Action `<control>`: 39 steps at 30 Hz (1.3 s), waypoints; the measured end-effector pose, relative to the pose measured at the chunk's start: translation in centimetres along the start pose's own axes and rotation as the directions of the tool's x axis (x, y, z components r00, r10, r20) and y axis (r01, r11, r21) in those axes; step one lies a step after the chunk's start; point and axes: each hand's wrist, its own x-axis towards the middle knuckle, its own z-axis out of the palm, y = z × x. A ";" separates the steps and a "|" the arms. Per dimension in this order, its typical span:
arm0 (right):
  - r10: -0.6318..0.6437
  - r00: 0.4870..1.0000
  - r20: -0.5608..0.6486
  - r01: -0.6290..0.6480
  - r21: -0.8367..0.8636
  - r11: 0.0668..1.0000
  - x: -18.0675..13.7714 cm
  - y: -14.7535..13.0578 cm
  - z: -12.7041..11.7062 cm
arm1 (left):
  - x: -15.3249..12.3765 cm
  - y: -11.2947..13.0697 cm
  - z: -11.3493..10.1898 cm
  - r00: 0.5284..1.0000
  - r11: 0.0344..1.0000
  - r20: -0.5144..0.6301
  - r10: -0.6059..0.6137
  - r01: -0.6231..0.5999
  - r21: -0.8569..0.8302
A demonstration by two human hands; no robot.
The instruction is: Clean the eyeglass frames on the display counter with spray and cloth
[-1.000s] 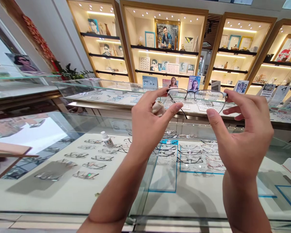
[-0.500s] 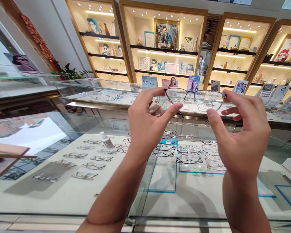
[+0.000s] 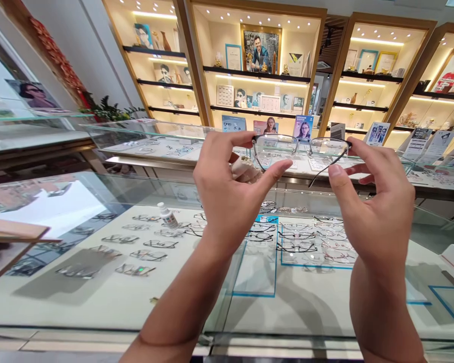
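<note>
Lit wooden shelves (image 3: 257, 75) fill the back wall, set with framed pictures, small ornaments and cards. Below the camera a glass-topped table (image 3: 98, 297) stretches across the whole view, and a second glass table (image 3: 155, 136) runs behind it, in front of the shelves. Under the near glass, rows of display frames (image 3: 298, 247) lie on a pale lining marked with blue lines. More rows lie to the left.

Both hands are raised above the near table, at about the level of the far one. The left hand (image 3: 227, 196) pinches the left end of a pair of glasses (image 3: 302, 142) between thumb and forefinger. The right hand (image 3: 378, 212) grips the right end, with the forefinger on the corner of the frame and the thumb just under the lens; its other fingers are spread loosely behind. The glasses have a thin dark metal rim and clear lenses. They are held level in the air between the two hands, well clear of the glass top. One side arm slants down behind the right lens.

A pale cloth (image 3: 245, 169) is bunched under the left hand's fingers, just beside the left lens. A small white bottle (image 3: 167, 216) lies tilted among the frames, to the left of the left wrist.
</note>
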 end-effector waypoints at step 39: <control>-0.094 0.987 -0.134 0.103 0.066 0.992 0.0 1.0 3.1 | -0.3 -2.2 2.2 0.998 0.997 -0.061 -0.012 0.007 -0.079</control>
